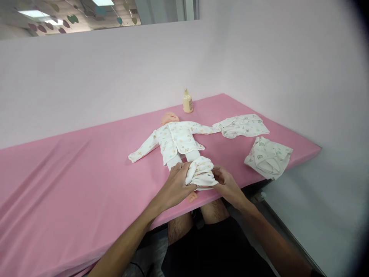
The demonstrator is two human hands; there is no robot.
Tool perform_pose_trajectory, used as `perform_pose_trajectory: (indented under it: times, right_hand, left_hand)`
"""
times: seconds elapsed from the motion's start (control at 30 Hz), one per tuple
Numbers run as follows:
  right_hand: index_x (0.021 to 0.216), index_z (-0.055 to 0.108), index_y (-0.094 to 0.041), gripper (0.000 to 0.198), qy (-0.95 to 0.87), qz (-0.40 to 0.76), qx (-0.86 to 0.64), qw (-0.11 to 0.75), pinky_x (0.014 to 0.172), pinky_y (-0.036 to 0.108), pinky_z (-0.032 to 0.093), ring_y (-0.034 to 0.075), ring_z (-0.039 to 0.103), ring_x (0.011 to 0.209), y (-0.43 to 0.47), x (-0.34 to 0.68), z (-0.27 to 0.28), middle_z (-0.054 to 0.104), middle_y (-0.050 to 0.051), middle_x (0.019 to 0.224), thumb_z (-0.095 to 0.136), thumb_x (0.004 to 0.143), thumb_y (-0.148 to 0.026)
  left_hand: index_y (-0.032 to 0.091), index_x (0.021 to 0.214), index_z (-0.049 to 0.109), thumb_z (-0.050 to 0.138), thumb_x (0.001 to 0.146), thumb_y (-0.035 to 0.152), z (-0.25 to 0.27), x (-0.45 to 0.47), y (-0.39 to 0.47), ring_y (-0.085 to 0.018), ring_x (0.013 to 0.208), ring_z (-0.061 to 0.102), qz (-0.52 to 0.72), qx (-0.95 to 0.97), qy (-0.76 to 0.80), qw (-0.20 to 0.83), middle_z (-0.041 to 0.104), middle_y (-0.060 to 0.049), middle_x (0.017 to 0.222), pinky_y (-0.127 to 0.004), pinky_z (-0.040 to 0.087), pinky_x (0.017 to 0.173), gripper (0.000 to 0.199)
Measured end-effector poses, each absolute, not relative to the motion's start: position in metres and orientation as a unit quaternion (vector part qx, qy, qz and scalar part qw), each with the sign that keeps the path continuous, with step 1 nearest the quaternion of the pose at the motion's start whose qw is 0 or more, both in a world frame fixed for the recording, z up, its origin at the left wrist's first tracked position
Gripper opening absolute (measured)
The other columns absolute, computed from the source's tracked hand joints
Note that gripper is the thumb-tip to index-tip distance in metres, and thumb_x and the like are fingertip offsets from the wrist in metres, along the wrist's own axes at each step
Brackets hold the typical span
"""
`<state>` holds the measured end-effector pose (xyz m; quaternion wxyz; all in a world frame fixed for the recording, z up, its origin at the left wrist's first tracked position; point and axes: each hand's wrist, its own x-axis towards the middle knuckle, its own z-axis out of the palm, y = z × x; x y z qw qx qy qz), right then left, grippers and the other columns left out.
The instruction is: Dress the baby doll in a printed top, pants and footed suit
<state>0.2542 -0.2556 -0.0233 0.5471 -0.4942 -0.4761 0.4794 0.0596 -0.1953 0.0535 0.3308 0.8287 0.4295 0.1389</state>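
Note:
A baby doll (170,117) lies on its back on the pink-covered table, feet towards me, dressed in a white printed baby jacket (183,138). White cloth covers its upper legs. Gathered at the lower end of one leg are printed white baby pants (201,172), bunched up in folds. My left hand (179,184) grips their left side, thumb towards me. On the opposite side my right hand (227,186) pinches the edge of the same cloth. Below my left hand a bare doll foot (192,197) shows. The bunched cloth mostly hides the other foot.
A pump bottle (187,102) stands behind the doll near the wall. To the right lie a printed garment (243,126), touching the jacket's sleeve, and a folded printed garment (268,157) at the table's edge. The pink table (86,173) meets walls behind and right.

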Motion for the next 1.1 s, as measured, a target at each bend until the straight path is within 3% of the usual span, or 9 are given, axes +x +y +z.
perform_pose_trajectory:
  times: [0.1,0.2,0.27,0.4,0.53,0.6,0.7,0.87,1.1]
  right_hand:
    - [0.099,0.062,-0.019,0.027,-0.516,0.431,-0.506,0.539,0.093,0.038,0.050,0.022,0.062,0.103,-0.241,0.266,-0.023,0.064,0.007,0.115,0.072,0.078,-0.033]
    - [0.088,0.061,-0.020,0.018,-0.493,0.463,-0.473,0.565,0.089,0.034,0.049,0.022,0.061,0.104,-0.229,0.270,-0.023,0.064,0.005,0.116,0.070,0.077,-0.032]
    - [0.082,0.060,-0.020,0.016,-0.462,0.496,-0.453,0.579,0.084,0.031,0.049,0.020,0.061,0.098,-0.224,0.269,-0.023,0.067,0.003,0.106,0.070,0.077,-0.031]
    - [0.079,0.060,-0.019,0.017,-0.410,0.529,-0.460,0.584,0.071,0.028,0.044,0.017,0.057,0.080,-0.221,0.264,-0.022,0.063,-0.001,0.083,0.070,0.077,-0.033]
    - [0.082,0.061,-0.018,0.020,-0.387,0.531,-0.484,0.578,0.069,0.026,0.043,0.015,0.056,0.077,-0.224,0.262,-0.023,0.059,-0.002,0.080,0.071,0.078,-0.035]
    - [0.085,0.060,-0.019,0.020,-0.377,0.537,-0.480,0.582,0.070,0.026,0.045,0.016,0.059,0.081,-0.228,0.260,-0.025,0.062,-0.001,0.084,0.072,0.077,-0.034]
    - [0.097,0.060,-0.021,0.027,-0.359,0.549,-0.444,0.611,0.082,0.030,0.051,0.020,0.064,0.098,-0.236,0.255,-0.031,0.068,0.003,0.104,0.072,0.076,-0.032]
    - [0.114,0.055,-0.024,0.045,-0.372,0.560,-0.384,0.633,0.097,0.037,0.051,0.023,0.061,0.119,-0.246,0.251,-0.036,0.065,0.006,0.124,0.076,0.075,-0.026]
    - [0.114,0.052,-0.021,0.045,-0.546,0.518,-0.430,0.499,0.096,0.039,0.051,0.023,0.063,0.111,-0.222,0.279,-0.026,0.065,0.008,0.120,0.076,0.078,-0.034]
  left_hand:
    - [0.020,0.121,0.055,0.061,0.082,0.031,0.052,0.064,-0.191,-0.027,0.108,0.054,0.167,0.822,0.427,0.337,0.058,-0.009,0.114,-0.041,0.047,0.091,0.041]
    - [0.019,0.109,0.057,0.055,0.085,0.029,0.050,0.070,-0.187,-0.024,0.097,0.057,0.193,0.817,0.426,0.337,0.061,-0.006,0.102,-0.037,0.047,0.083,0.026]
    - [0.019,0.101,0.056,0.050,0.086,0.026,0.050,0.073,-0.185,-0.022,0.091,0.057,0.199,0.815,0.430,0.335,0.060,-0.004,0.095,-0.035,0.046,0.078,0.018]
    - [0.019,0.094,0.055,0.047,0.089,0.027,0.050,0.077,-0.183,-0.019,0.082,0.056,0.195,0.816,0.429,0.335,0.060,-0.003,0.087,-0.032,0.043,0.071,0.013]
    - [0.019,0.090,0.055,0.048,0.089,0.027,0.048,0.079,-0.184,-0.021,0.086,0.057,0.188,0.825,0.437,0.304,0.060,-0.004,0.087,-0.032,0.043,0.073,0.012]
    - [0.019,0.094,0.057,0.052,0.087,0.028,0.046,0.078,-0.185,-0.023,0.093,0.057,0.183,0.832,0.432,0.297,0.060,-0.005,0.092,-0.034,0.045,0.078,0.013]
    - [0.021,0.114,0.058,0.058,0.086,0.032,0.044,0.073,-0.185,-0.026,0.106,0.055,0.175,0.833,0.411,0.328,0.060,-0.006,0.105,-0.037,0.047,0.087,0.030]
    - [0.024,0.134,0.050,0.063,0.085,0.034,0.044,0.067,-0.188,-0.028,0.114,0.051,0.156,0.838,0.412,0.322,0.056,-0.009,0.117,-0.042,0.047,0.094,0.051]
    - [0.024,0.132,0.052,0.059,0.086,0.033,0.045,0.064,-0.182,-0.029,0.111,0.050,0.127,0.884,0.379,0.243,0.056,-0.009,0.112,-0.044,0.047,0.092,0.047]
